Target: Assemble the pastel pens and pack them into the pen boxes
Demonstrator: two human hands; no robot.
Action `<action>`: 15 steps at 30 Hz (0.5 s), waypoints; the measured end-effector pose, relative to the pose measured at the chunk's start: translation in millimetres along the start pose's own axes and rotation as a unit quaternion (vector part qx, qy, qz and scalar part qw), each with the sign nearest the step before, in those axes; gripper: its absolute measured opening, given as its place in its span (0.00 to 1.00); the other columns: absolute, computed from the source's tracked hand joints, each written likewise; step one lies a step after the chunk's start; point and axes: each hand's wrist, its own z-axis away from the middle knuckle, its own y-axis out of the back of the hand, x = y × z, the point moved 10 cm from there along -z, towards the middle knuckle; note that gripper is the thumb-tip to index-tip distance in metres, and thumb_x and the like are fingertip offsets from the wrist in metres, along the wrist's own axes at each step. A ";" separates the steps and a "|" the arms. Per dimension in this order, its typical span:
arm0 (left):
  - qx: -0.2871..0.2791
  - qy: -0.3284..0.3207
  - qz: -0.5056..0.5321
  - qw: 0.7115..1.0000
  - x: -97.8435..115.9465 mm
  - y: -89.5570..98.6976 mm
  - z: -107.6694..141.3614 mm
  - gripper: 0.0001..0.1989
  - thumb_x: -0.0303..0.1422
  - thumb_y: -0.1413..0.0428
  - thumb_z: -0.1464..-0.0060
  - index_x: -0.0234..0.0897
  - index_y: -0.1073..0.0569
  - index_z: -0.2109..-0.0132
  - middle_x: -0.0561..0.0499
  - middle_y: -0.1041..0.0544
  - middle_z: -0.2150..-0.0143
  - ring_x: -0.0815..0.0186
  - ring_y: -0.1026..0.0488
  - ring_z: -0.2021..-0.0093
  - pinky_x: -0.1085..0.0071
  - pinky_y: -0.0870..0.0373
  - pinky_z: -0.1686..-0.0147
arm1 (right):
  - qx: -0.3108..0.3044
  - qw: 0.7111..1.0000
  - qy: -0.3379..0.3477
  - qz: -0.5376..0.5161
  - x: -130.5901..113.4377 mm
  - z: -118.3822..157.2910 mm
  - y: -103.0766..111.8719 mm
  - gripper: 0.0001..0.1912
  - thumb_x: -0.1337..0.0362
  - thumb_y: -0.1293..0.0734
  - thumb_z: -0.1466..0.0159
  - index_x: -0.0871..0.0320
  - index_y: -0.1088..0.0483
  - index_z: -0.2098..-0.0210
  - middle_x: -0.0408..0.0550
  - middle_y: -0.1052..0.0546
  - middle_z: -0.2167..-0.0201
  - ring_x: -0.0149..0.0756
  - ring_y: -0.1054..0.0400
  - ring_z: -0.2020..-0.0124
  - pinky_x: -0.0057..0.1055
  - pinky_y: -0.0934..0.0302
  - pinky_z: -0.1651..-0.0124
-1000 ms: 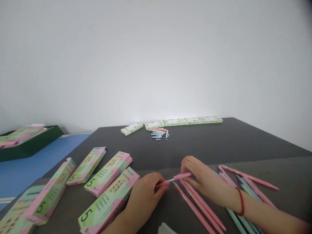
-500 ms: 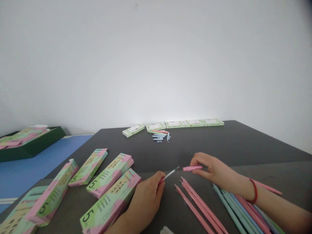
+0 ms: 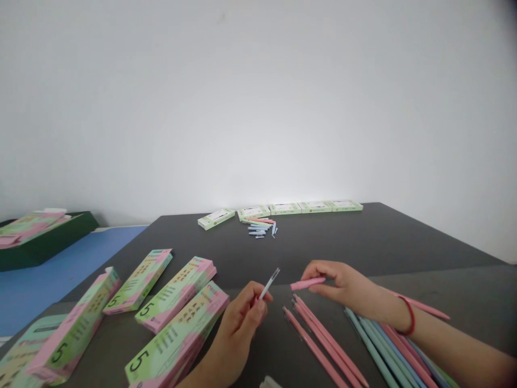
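My left hand [image 3: 236,328] is closed around a slim white pen refill [image 3: 269,283], whose printed end sticks up and to the right from the fingers. The lower end is hidden in my palm. Between thumb and fingertips my right hand [image 3: 337,279] pinches a pink pen barrel piece [image 3: 307,283], pointing left toward the refill. A gap separates the two parts. Below them several pink pens [image 3: 329,345] lie slanted on the dark table [image 3: 194,237]. Under my right forearm is a bunch of green, blue and pink pens [image 3: 382,345].
Several pink-green pen boxes [image 3: 177,334] lie at left, one against my left forearm. White-green boxes [image 3: 285,208] line the back edge, with a small pile of pens and parts [image 3: 258,227] before them. A dark green tray [image 3: 48,245] of packaging stands on a blue surface [image 3: 28,285].
My left hand has turned, so the refill points more steeply upward. My right hand and the pink piece have shifted slightly left and down; the whole view has also shifted a little.
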 end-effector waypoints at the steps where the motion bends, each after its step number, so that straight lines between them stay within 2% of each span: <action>1: 0.000 0.000 0.012 1.000 -1.3 0.0 -0.5 0.13 0.41 0.58 0.36 0.39 0.35 0.60 0.59 0.44 0.76 0.72 0.47 0.77 0.75 0.49 0.78 | 0.004 1.000 0.001 0.017 -0.2 -1.0 -0.2 0.05 0.66 0.37 0.38 0.57 0.29 0.64 0.42 0.26 0.68 0.32 0.34 0.67 0.25 0.44 0.64; 4: 0.008 0.001 0.013 1.000 -1.9 0.3 -1.1 0.14 0.41 0.57 0.36 0.38 0.34 0.63 0.59 0.44 0.77 0.72 0.47 0.77 0.75 0.49 0.77 | 0.015 0.997 -0.008 0.072 8.9 -7.8 -2.5 0.05 0.67 0.38 0.38 0.56 0.29 0.65 0.42 0.26 0.70 0.32 0.34 0.68 0.25 0.46 0.66; 7: 0.019 0.007 -0.005 1.000 -4.9 0.0 -0.5 0.15 0.40 0.57 0.36 0.37 0.34 0.66 0.59 0.43 0.77 0.72 0.46 0.77 0.75 0.49 0.76 | 0.011 0.989 -0.018 0.146 27.8 -19.3 -9.5 0.06 0.67 0.38 0.37 0.56 0.29 0.65 0.42 0.26 0.70 0.31 0.34 0.70 0.25 0.46 0.68; 11: 0.017 0.041 0.003 0.999 -20.3 -4.0 -0.6 0.15 0.41 0.58 0.36 0.38 0.36 0.66 0.60 0.46 0.78 0.73 0.48 0.78 0.75 0.51 0.77 | -0.016 0.977 -0.008 0.214 47.8 -43.7 -17.3 0.09 0.60 0.36 0.37 0.57 0.28 0.69 0.44 0.26 0.71 0.32 0.33 0.70 0.25 0.43 0.68; 13: 0.013 0.051 0.009 0.999 -25.1 -6.3 -1.4 0.15 0.41 0.58 0.36 0.38 0.36 0.66 0.60 0.47 0.78 0.73 0.49 0.79 0.74 0.53 0.78 | -0.015 0.969 -0.002 0.248 52.2 -65.2 -14.4 0.12 0.57 0.36 0.37 0.58 0.27 0.70 0.47 0.25 0.69 0.34 0.32 0.67 0.27 0.41 0.64; 15: 0.011 0.051 0.008 0.999 -25.2 -7.5 -2.4 0.15 0.41 0.58 0.36 0.38 0.37 0.67 0.60 0.48 0.78 0.73 0.50 0.78 0.74 0.54 0.78 | 0.005 0.958 -0.006 0.287 55.1 -95.7 -7.5 0.12 0.59 0.38 0.34 0.60 0.27 0.67 0.50 0.25 0.64 0.38 0.32 0.59 0.32 0.41 0.56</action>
